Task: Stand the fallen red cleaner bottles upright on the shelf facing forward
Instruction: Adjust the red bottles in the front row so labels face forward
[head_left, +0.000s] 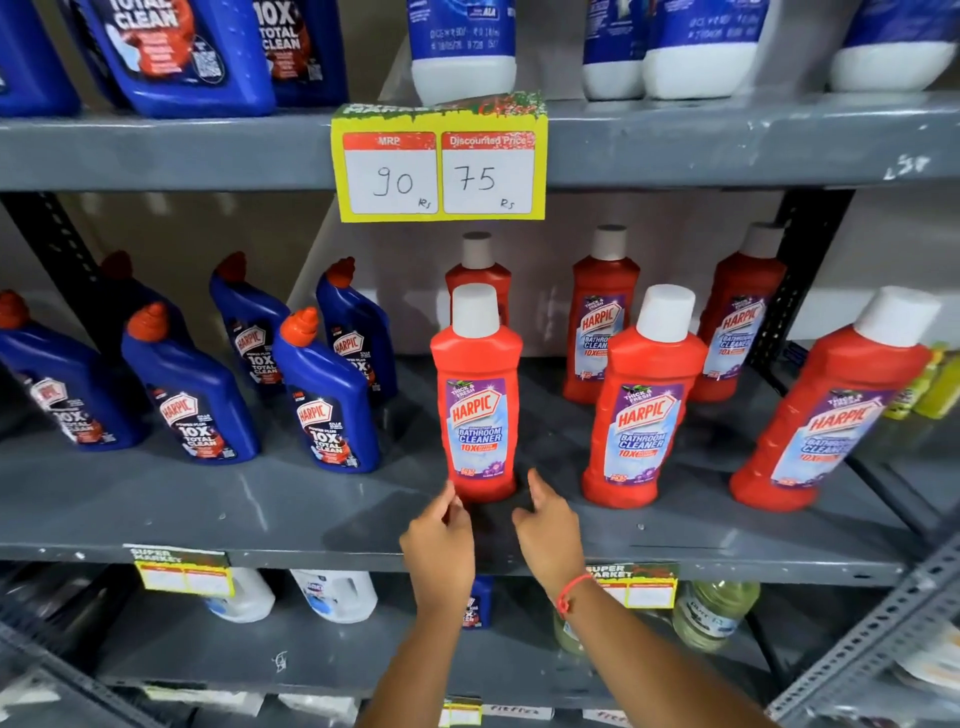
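Observation:
Several red cleaner bottles with white caps stand upright on the grey middle shelf (311, 509), labels facing me. The front left bottle (478, 395) stands just above my hands. A second front bottle (641, 405) and a third (826, 410) stand to its right, with three more in the back row, such as one at centre (600, 317). My left hand (439, 545) hovers at the base of the front left bottle, fingers loosely curled, holding nothing. My right hand (545, 525), with a red wrist thread, is just right of that base, fingers apart, not touching it.
Blue toilet-cleaner bottles (322, 395) fill the shelf's left half. A yellow price tag (440, 166) hangs from the upper shelf, which carries blue and white bottles. Yellow-green bottles (930, 384) sit at far right. White and clear bottles stand on the lower shelf.

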